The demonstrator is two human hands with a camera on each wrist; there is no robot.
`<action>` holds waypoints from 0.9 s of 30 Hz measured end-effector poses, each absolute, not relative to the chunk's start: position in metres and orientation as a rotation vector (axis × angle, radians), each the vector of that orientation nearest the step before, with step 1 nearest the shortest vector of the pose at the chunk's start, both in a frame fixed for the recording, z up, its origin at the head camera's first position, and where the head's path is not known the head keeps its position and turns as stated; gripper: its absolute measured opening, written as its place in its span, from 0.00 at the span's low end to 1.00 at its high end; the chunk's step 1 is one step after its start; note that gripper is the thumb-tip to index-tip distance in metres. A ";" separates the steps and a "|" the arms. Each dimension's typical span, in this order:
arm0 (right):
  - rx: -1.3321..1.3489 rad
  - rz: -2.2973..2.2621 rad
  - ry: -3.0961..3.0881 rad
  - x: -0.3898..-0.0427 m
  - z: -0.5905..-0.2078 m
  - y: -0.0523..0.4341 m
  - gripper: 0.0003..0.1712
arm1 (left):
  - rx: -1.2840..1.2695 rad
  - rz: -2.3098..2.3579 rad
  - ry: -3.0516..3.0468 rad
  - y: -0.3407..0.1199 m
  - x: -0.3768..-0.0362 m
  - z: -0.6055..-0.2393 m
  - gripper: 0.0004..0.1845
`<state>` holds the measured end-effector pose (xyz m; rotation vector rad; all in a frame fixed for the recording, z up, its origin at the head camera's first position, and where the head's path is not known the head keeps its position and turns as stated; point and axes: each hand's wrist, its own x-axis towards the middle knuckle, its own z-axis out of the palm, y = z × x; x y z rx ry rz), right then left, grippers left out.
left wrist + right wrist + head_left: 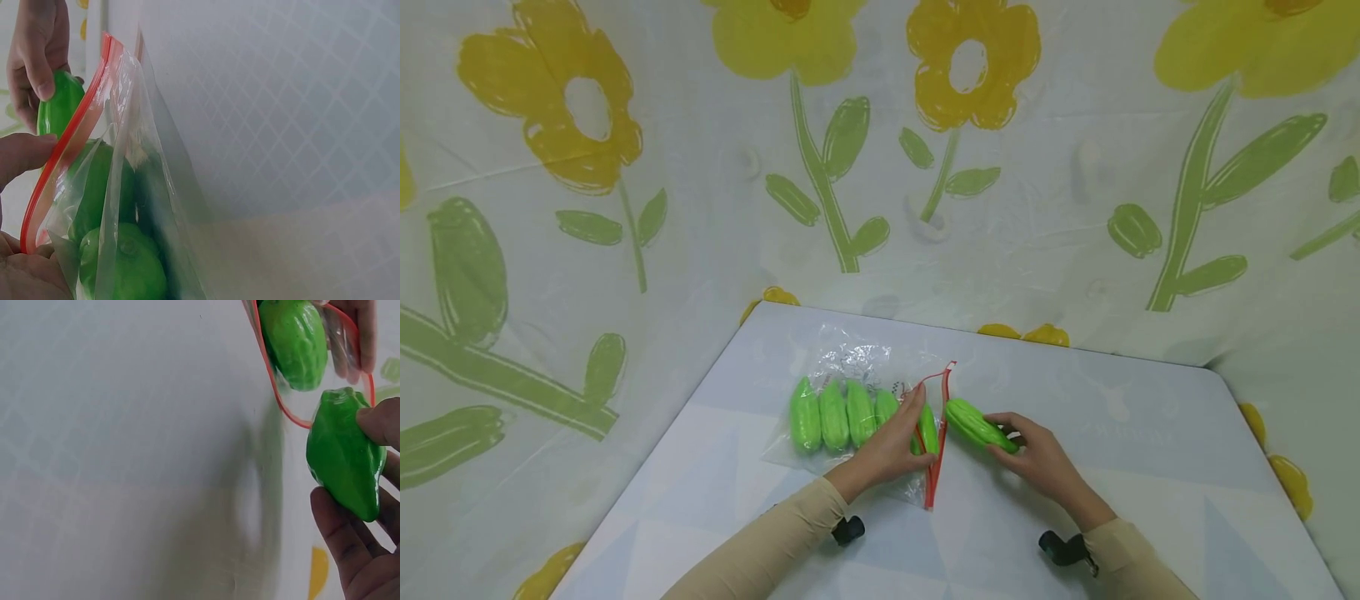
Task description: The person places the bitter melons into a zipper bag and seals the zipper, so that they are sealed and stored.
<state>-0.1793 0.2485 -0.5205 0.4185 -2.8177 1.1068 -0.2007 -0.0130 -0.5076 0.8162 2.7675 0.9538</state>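
A clear zip bag [853, 354] with a red zip edge [945, 408] lies on the table, several green gourds side by side inside it. My left hand [891, 442] grips the bag at its mouth, thumb and fingers spread along the red edge. Just right of that mouth, my right hand [1037, 454] holds another ridged, glossy green gourd [973, 423] by its near end. In the right wrist view this gourd [344, 450] points its blunt end at the bag's gap, near a bagged gourd [294, 344]. The film partly hides the left fingers there.
The pale table [1112, 467] stretches to the right of the hands and towards the front. A white curtain with yellow flowers [1045, 192] hangs behind and along the sides. Black camera mounts [1063, 548] sit by both wrists.
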 end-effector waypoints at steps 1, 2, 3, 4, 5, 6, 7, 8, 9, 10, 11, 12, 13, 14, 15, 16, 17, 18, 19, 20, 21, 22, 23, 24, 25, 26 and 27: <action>0.419 1.107 -2.817 -0.180 -0.521 0.248 0.26 | 0.824 0.953 2.769 -0.013 -0.201 -0.507 0.58; 0.414 1.107 -2.818 -0.181 -0.521 0.247 0.26 | 0.831 0.954 2.769 -0.013 -0.201 -0.507 0.58; 0.415 1.108 -2.818 -0.182 -0.522 0.246 0.27 | 0.838 0.954 2.770 -0.013 -0.201 -0.507 0.58; 0.414 1.107 -2.818 -0.183 -0.522 0.245 0.27 | 0.844 0.958 2.768 -0.013 -0.201 -0.507 0.58; 0.415 1.110 -2.818 -0.184 -0.523 0.244 0.27 | 0.843 0.958 2.768 -0.013 -0.201 -0.507 0.58; 0.411 1.114 -2.816 -0.184 -0.523 0.243 0.27 | 0.840 0.958 2.767 -0.013 -0.201 -0.507 0.58; 0.409 1.118 -2.814 -0.185 -0.524 0.242 0.27 | 0.838 0.959 2.766 -0.013 -0.200 -0.507 0.58; 0.410 1.117 -2.810 -0.186 -0.524 0.241 0.27 | 0.839 0.961 2.766 -0.013 -0.200 -0.507 0.58; 0.411 1.118 -2.809 -0.187 -0.524 0.240 0.27 | 0.839 0.963 2.767 -0.013 -0.200 -0.507 0.58; 0.412 1.118 -2.805 -0.187 -0.524 0.239 0.27 | 0.838 0.962 2.767 -0.013 -0.200 -0.506 0.59; 0.415 1.117 -2.802 -0.188 -0.525 0.238 0.27 | 0.836 0.961 2.768 -0.013 -0.200 -0.506 0.59; 0.412 1.117 -2.799 -0.189 -0.525 0.237 0.27 | 0.837 0.959 2.769 -0.013 -0.200 -0.506 0.59; 0.411 1.118 -2.798 -0.190 -0.525 0.236 0.27 | 0.840 0.958 2.771 -0.013 -0.200 -0.506 0.59; 0.413 1.117 -2.798 -0.191 -0.526 0.236 0.27 | 0.841 0.956 2.771 -0.013 -0.200 -0.506 0.59; 0.418 1.123 -2.797 -0.192 -0.526 0.235 0.27 | 0.840 0.954 2.771 -0.013 -0.200 -0.506 0.58; 0.420 1.125 -2.797 -0.193 -0.526 0.234 0.27 | 0.840 0.952 2.770 -0.013 -0.200 -0.506 0.59; 0.419 1.132 -2.798 -0.194 -0.526 0.233 0.27 | 0.841 0.952 2.770 -0.013 -0.200 -0.506 0.59; 0.419 1.144 -2.797 -0.194 -0.526 0.232 0.27 | 0.843 0.952 2.770 -0.013 -0.200 -0.506 0.58; 0.425 1.142 -2.800 -0.195 -0.527 0.231 0.27 | 0.842 0.954 2.770 -0.013 -0.200 -0.506 0.58; 0.434 1.144 -2.803 -0.196 -0.527 0.230 0.27 | 0.843 0.958 2.768 -0.013 -0.200 -0.506 0.58; 0.434 1.150 -2.807 -0.197 -0.527 0.229 0.26 | 0.844 0.962 2.768 -0.013 -0.200 -0.506 0.58; 0.431 1.154 -2.811 -0.197 -0.528 0.228 0.26 | 0.848 0.966 2.767 -0.014 -0.200 -0.505 0.58; 0.430 1.152 -2.815 -0.198 -0.528 0.228 0.26 | 0.851 0.969 2.768 -0.014 -0.200 -0.505 0.58; 0.432 1.148 -2.820 -0.198 -0.528 0.227 0.26 | 0.856 0.969 2.770 -0.014 -0.201 -0.505 0.58; 0.429 1.144 -2.826 -0.198 -0.528 0.227 0.26 | 0.859 0.971 2.770 -0.014 -0.201 -0.505 0.58; 0.425 1.148 -2.828 -0.197 -0.528 0.227 0.25 | 0.860 0.973 2.773 -0.014 -0.201 -0.505 0.58; 0.421 1.149 -2.831 -0.197 -0.528 0.227 0.25 | 0.861 0.977 2.775 -0.014 -0.201 -0.505 0.58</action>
